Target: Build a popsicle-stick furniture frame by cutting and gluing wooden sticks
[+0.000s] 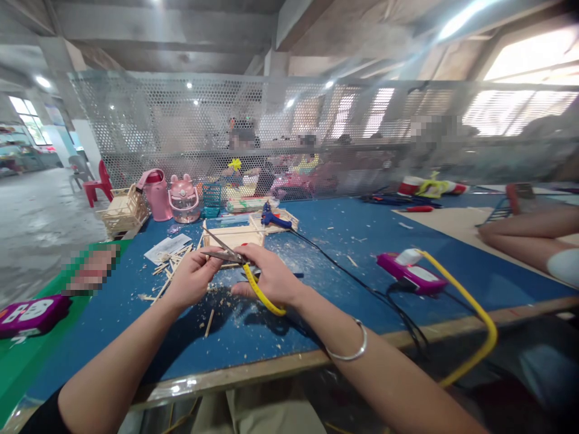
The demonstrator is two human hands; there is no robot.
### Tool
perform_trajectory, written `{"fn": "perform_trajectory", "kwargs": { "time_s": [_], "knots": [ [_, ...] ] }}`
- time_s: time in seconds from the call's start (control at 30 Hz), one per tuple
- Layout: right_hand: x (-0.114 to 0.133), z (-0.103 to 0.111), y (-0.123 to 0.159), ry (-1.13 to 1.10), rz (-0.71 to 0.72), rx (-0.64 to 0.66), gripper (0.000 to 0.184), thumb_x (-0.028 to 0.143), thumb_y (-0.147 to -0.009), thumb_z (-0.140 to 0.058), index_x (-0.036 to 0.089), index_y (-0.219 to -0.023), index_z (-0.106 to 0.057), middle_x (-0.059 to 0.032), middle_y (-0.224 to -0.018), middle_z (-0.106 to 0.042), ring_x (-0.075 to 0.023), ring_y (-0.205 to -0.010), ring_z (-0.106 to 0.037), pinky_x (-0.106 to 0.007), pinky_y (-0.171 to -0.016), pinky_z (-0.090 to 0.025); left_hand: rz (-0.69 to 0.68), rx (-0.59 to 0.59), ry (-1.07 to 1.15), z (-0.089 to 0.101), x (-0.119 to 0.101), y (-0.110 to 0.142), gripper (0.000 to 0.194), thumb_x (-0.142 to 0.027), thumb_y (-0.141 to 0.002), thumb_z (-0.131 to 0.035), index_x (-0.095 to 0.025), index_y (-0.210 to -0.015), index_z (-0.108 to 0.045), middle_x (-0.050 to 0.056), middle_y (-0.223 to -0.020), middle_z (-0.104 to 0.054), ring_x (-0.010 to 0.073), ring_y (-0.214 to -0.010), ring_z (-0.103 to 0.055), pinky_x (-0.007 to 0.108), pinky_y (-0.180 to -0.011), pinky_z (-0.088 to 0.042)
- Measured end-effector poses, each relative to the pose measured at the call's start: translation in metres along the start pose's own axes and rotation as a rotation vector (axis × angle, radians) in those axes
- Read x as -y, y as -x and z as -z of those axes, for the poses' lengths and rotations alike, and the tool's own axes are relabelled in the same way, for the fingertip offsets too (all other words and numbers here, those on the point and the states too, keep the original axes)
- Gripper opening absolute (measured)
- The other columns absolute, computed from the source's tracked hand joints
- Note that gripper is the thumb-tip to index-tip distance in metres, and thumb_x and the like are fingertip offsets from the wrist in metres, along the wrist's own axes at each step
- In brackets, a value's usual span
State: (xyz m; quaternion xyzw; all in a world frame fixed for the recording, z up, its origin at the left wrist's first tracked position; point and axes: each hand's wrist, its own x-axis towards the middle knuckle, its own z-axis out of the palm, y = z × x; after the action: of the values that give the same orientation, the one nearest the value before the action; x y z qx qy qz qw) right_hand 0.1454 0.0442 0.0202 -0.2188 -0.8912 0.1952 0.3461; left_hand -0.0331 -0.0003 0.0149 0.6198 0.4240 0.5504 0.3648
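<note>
My right hand point(274, 277) grips a pair of scissors point(259, 294) with yellow-wrapped handles, their blades apart and pointing left. At those blades, my left hand point(192, 278) is closed in a pinch; what lies between its fingertips is too small to make out. Just behind both hands a pale wooden stick model point(230, 236) lies on the blue tabletop point(325, 325). Loose thin wooden sticks point(168, 276) are piled beside my left hand, partly on a white paper point(166, 248). A blue glue gun point(277, 221) rests at the model's right end.
A black cord point(335, 262) runs from the glue gun toward a purple power strip point(411, 274) with a yellow cable point(479, 310). Pink bottles point(158, 196) and a wooden model point(122, 211) stand at the back left. Another person's arm point(529, 235) rests at right. A perforated metal screen point(172, 132) closes the back.
</note>
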Motion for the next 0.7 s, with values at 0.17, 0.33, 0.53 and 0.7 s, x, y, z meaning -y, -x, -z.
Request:
{"fn": "perform_trajectory", "kwargs": {
  "time_s": [0.17,0.33,0.53,0.7],
  "knots": [
    [0.0002,0.0007,0.0002,-0.033,0.028,0.011,0.060,0.052,-0.063,-0.069,0.016,-0.109,-0.055,-0.0092,-0.098,-0.058,-0.0227,-0.088,-0.054,-0.035,-0.079,-0.042,-0.018,0.023,0.004,0.0003,-0.0024,0.0003,0.032,-0.047,-0.073,-0.058,-0.016,-0.077,-0.066,-0.005,-0.048,-0.039,0.0069,-0.043,-0.027,0.020,-0.042,-0.023],
    [0.0009,-0.0002,0.0007,-0.015,0.026,-0.010,0.057,0.052,-0.062,-0.069,0.018,-0.107,-0.057,-0.0086,-0.096,-0.060,-0.0226,-0.087,-0.055,-0.035,-0.077,-0.043,-0.007,-0.019,-0.006,0.0001,0.0015,0.0013,0.029,-0.046,-0.074,-0.058,-0.019,-0.077,-0.067,-0.005,-0.045,-0.039,0.0085,-0.041,-0.028,0.022,-0.044,-0.026],
    [-0.0019,-0.0045,0.0026,-0.031,0.025,-0.033,0.049,0.045,-0.067,-0.067,0.019,-0.108,-0.059,-0.0087,-0.098,-0.064,-0.0220,-0.086,-0.057,-0.034,-0.076,-0.044,-0.066,-0.061,-0.071,-0.0048,-0.0024,0.0034,0.030,-0.044,-0.073,-0.058,-0.019,-0.057,-0.061,-0.005,-0.042,-0.036,0.0090,-0.041,-0.028,0.023,-0.045,-0.028],
    [-0.0017,-0.0069,0.0024,-0.096,0.053,-0.042,0.043,0.042,-0.071,-0.065,0.020,-0.108,-0.060,-0.0086,-0.104,-0.065,-0.0221,-0.094,-0.058,-0.034,-0.082,-0.043,-0.074,-0.087,-0.087,-0.0072,-0.0024,0.0039,0.036,-0.047,-0.074,-0.057,-0.019,-0.050,-0.055,-0.004,-0.042,-0.035,0.0092,-0.042,-0.029,0.023,-0.047,-0.030]
  ]
}}
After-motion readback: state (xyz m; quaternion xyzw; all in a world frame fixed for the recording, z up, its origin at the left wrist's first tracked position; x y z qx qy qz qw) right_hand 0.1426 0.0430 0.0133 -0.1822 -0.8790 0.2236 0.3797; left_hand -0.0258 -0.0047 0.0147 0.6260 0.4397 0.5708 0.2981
